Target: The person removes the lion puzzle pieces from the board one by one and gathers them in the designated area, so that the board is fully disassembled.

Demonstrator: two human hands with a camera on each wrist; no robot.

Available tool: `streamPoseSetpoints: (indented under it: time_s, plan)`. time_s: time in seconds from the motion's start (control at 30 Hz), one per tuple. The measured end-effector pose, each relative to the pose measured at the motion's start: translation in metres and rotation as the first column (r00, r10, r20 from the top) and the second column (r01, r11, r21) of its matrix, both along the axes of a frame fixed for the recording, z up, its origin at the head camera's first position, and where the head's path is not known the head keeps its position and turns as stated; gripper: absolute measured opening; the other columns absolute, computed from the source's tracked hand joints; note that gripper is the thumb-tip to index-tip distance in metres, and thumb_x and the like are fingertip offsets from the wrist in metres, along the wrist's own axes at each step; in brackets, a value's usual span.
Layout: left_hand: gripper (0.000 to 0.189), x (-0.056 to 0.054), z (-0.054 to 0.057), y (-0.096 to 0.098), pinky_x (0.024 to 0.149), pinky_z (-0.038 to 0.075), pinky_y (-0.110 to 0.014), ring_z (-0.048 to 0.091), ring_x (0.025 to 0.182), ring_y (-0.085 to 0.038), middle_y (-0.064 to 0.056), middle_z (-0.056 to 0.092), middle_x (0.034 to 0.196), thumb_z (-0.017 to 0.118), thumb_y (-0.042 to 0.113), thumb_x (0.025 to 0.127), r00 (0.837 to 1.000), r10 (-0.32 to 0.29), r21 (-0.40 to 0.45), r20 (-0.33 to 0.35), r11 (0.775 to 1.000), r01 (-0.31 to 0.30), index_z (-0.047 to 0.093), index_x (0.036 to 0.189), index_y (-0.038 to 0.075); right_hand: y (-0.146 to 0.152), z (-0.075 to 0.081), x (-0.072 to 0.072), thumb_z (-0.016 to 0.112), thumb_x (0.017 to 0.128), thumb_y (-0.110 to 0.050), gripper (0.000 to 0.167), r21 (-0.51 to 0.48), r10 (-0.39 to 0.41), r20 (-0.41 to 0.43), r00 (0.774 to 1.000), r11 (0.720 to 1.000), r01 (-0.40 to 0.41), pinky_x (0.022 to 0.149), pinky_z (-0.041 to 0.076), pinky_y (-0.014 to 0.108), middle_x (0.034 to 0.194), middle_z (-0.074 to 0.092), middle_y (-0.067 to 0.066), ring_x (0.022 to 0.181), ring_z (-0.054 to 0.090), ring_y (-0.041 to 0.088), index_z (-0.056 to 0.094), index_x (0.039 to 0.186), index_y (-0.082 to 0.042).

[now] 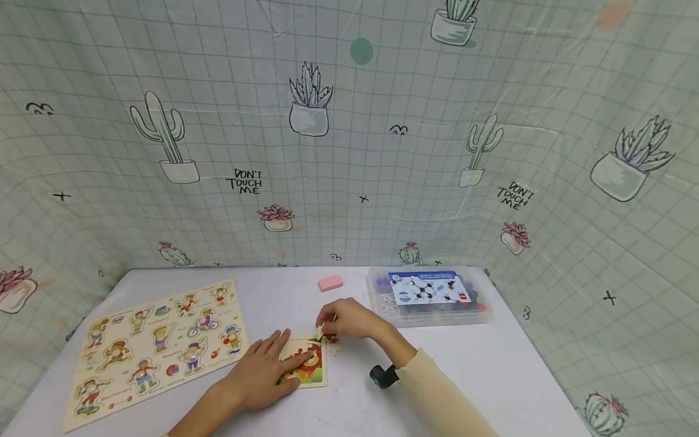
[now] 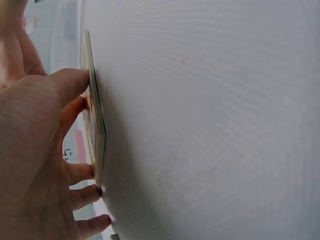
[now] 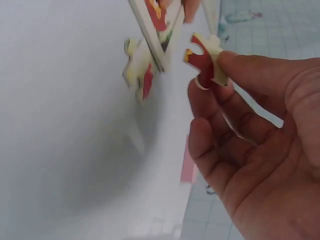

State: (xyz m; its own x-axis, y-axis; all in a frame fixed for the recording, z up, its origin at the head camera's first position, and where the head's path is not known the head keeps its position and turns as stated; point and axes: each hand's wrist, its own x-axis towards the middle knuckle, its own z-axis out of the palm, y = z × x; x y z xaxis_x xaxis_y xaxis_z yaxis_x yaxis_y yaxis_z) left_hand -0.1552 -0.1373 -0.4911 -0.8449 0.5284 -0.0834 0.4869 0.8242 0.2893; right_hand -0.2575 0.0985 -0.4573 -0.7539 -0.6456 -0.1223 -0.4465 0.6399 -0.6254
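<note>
A small square jigsaw puzzle [image 1: 313, 371] with a lion picture lies on the table. My left hand [image 1: 262, 375] rests across its left side, fingers spread and straight; in the left wrist view the thumb [image 2: 75, 82] touches the board's near edge. Between thumb and fingers, my right hand [image 1: 349, 318] pinches a puzzle piece [image 3: 204, 62], red and cream with a bit of yellow, just above the board's top right corner. Another loose piece [image 3: 141, 72] lies on the table right beside the puzzle's frame.
To the left lies a large wooden board [image 1: 164, 349] with sports figures. Behind the hands is a pink block [image 1: 330, 283]. A clear plastic case [image 1: 431, 312] with a molecule-picture label stands at the back right. A patterned curtain [image 1: 349, 152] hangs behind the table.
</note>
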Motion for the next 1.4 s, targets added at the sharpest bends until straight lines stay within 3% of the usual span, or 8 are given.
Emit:
streamPoseSetpoints:
  time_s: [0.2, 0.53, 0.87, 1.4]
  plan:
    - [0.052, 0.000, -0.002, 0.000, 0.111, 0.029, -0.064, 0.029, 0.147, -0.043, -0.023, 0.028, 0.162, 0.051, 0.053, 0.100, 1.000, 0.004, 0.012, 0.004, 1.000, -0.004, 0.045, 0.151, 0.041, 0.026, -0.002, 0.003, 0.066, 0.095, -0.007, 0.011, 0.050, -0.013, 0.051, 0.999, 0.999, 0.010, 0.064, 0.047, 0.022, 0.074, 0.069, -0.006, 0.067, 0.060, 0.007, 0.075, 0.094, -0.014]
    - [0.053, -0.001, -0.003, -0.001, 0.111, 0.028, -0.065, 0.031, 0.146, -0.044, -0.023, 0.029, 0.160, 0.053, 0.051, 0.100, 1.000, -0.002, 0.026, -0.013, 1.000, 0.002, 0.045, 0.151, 0.041, 0.047, -0.016, 0.009, 0.065, 0.095, -0.007, 0.013, 0.035, -0.072, 0.022, 0.997, 0.997, 0.072, 0.063, 0.046, 0.023, 0.075, 0.069, -0.004, 0.066, 0.058, 0.007, 0.076, 0.094, -0.013]
    - [0.054, 0.000, -0.002, -0.001, 0.111, 0.029, -0.064, 0.030, 0.146, -0.044, -0.023, 0.028, 0.161, 0.052, 0.054, 0.100, 1.000, -0.001, 0.017, 0.007, 1.000, 0.001, 0.045, 0.151, 0.040, 0.053, -0.028, 0.012, 0.068, 0.094, -0.008, 0.008, 0.022, -0.110, -0.035, 0.993, 0.994, 0.111, 0.065, 0.047, 0.023, 0.078, 0.067, -0.009, 0.069, 0.056, 0.005, 0.075, 0.095, -0.012]
    - [0.053, 0.001, 0.000, 0.000, 0.111, 0.028, -0.064, 0.029, 0.147, -0.044, -0.023, 0.027, 0.161, 0.052, 0.053, 0.100, 1.000, 0.006, 0.016, 0.010, 1.000, -0.007, 0.046, 0.151, 0.040, 0.048, -0.030, 0.015, 0.070, 0.092, -0.009, 0.005, 0.049, -0.116, -0.107, 0.987, 0.991, 0.122, 0.071, 0.047, 0.024, 0.083, 0.065, -0.010, 0.075, 0.054, 0.006, 0.075, 0.093, -0.011]
